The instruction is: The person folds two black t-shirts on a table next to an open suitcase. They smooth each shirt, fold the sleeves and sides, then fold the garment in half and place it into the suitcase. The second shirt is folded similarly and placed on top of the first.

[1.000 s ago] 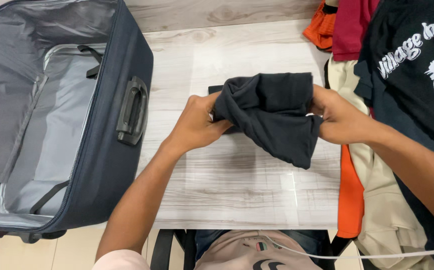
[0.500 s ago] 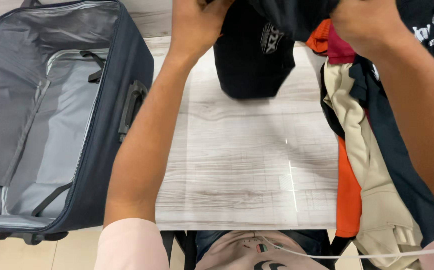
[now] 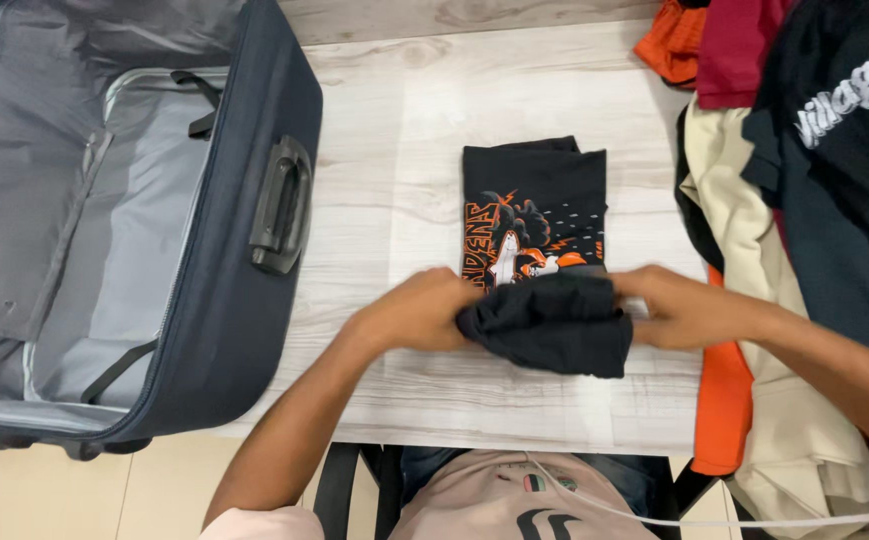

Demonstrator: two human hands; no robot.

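Observation:
A black T-shirt [image 3: 540, 215] with an orange and white print lies as a long folded strip on the pale wooden table [image 3: 405, 150]. Its near end is rolled or folded up toward the print. My left hand [image 3: 420, 310] grips the left side of that rolled end. My right hand [image 3: 680, 305] grips its right side. Both hands rest low on the table, close to the front edge.
An open dark blue suitcase [image 3: 225, 300] with a grey lining and a black handle [image 3: 280, 205] fills the left side. A heap of clothes [image 3: 825, 170] in black, maroon, orange and cream covers the table's right side.
The shirt was held bunched, then lifted high toward the camera. Now it lies stretched out on the table and both hands have come down to its near end.

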